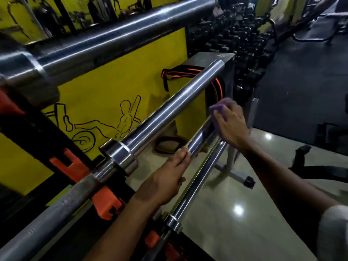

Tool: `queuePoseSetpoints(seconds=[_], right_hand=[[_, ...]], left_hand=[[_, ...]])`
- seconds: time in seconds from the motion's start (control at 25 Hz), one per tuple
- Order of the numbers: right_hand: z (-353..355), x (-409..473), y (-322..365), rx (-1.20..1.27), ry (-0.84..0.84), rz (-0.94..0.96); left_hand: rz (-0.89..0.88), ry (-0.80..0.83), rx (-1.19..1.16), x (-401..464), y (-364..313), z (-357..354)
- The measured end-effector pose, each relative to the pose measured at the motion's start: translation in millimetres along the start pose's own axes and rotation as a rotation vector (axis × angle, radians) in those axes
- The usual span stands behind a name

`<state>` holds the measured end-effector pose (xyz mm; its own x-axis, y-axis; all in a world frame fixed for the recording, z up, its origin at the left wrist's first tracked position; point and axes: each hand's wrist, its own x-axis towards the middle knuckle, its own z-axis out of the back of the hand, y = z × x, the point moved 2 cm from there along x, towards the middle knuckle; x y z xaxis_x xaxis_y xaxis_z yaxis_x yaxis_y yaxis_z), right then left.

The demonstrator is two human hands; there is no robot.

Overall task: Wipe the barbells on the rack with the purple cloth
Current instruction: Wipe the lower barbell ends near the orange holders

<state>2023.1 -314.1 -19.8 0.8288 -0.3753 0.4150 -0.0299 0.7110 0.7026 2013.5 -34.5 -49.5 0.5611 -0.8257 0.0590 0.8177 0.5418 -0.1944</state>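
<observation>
We are standing at the end of the rack (111, 202), where several barbells lie one above another on its orange hooks with their chrome sleeves pointing away from us. The top barbell (105, 40) crosses the upper part of the view and the second barbell (165, 113) runs below it. Our work is on the third barbell (200, 137), one level lower, and a thinner fourth bar (197, 183) sits beneath that.

Our right hand (230, 125) holds the purple cloth (219, 108) against the far end of the third barbell's sleeve. The fingers are curled over the cloth and press it round the metal, so the cloth wraps the tip, with a corner hanging below the wrist. We judge this to be the outer end of a wiping stroke along the sleeve.

Our left hand (169, 178) rests on the same sleeve nearer the rack, its fingers laid nearly straight along the chrome with nothing in them. It is probably there to stop the sleeve spinning or the bar shifting on its hooks while the cloth rubs.

Beyond the bars are a yellow wall (116, 85) with line drawings and a shiny floor (235, 213).
</observation>
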Motion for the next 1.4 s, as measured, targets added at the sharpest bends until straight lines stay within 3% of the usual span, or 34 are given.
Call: queuePoseSetpoints(seconds=[0.08,0.24,0.4,0.6,0.68,0.8,0.88,1.0,1.12,1.2,1.28,1.4], right_hand=[[-26,20,-11,-0.178,0.107,0.079],[-33,45,-41,-0.206,0.173,0.198],[-37,42,-9,-0.295,0.195,0.091],[-47,3,-3,-0.268,0.332,0.487],[-33,42,-23,-0.278,0.27,0.359],[-19,77,-32,-0.289,0.187,0.017],[-33,60,-16,-0.368,0.186,0.082],[-53,-3,14,-0.254,0.214,0.325],[-51,-2,3,-0.196,0.324,0.521],[-40,30,-14,-0.193,0.256,0.459],[-29,59,-26,-0.21,0.149,0.263],[-40,47,-19,-0.218,0.09,0.124]], left_hand=[[-0.008,-0.003,-0.004,0,0,-1],[-0.005,-0.001,-0.022,0,-2,1],[-0.015,0.001,-0.039,-2,-5,6],[-0.007,0.008,-0.07,-2,-3,6],[-0.002,0.02,-0.071,-3,-3,6],[0.002,0.019,-0.083,-4,-5,9],[0.014,0.031,-0.114,-4,-6,12],[0.014,0.036,-0.125,-3,-4,12],[0.016,0.041,-0.102,-4,-3,11],[0.019,0.047,-0.087,-5,-6,13],[0.023,0.049,-0.092,-5,-8,15],[0.026,0.054,-0.106,-4,-6,17]])
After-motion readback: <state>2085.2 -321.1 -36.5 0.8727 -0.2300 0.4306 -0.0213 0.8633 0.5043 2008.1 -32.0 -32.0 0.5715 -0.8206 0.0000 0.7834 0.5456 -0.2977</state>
